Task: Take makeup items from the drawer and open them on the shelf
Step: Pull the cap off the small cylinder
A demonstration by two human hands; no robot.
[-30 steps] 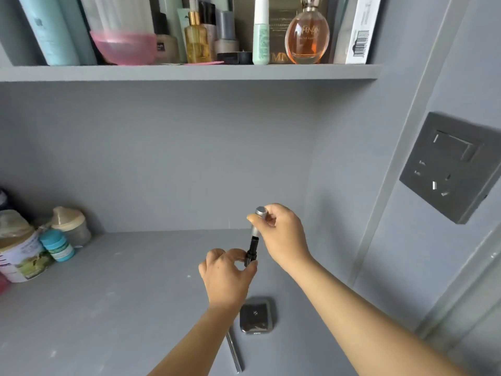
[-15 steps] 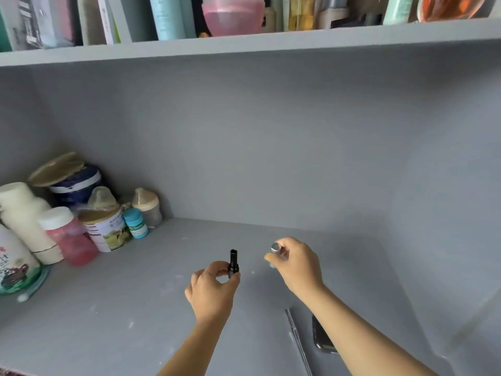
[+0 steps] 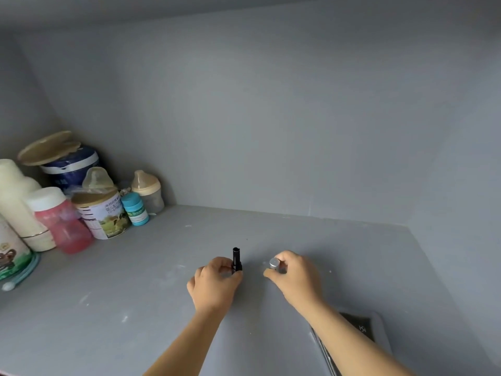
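My left hand (image 3: 215, 282) pinches a small black lipstick tube (image 3: 236, 259) and holds it upright just above the grey shelf (image 3: 135, 308). To its right, my right hand (image 3: 294, 276) grips the silver cap (image 3: 274, 263) of that tube, apart from the black part. A dark square compact (image 3: 362, 328) lies on the shelf behind my right forearm, partly hidden by it. A thin silver stick (image 3: 324, 351) lies beside the compact, also partly hidden.
At the back left corner stand a formula tin (image 3: 104, 215), a pink bottle (image 3: 63, 221), a teal-capped jar (image 3: 135, 209), a small cup with a beige lid (image 3: 149, 191) and a blue tin (image 3: 70, 165). Grey walls close the shelf behind and on the right.
The cap has come off the black tube and my hands have moved apart and lower toward the shelf. The view has swung down and left, losing the upper shelf.
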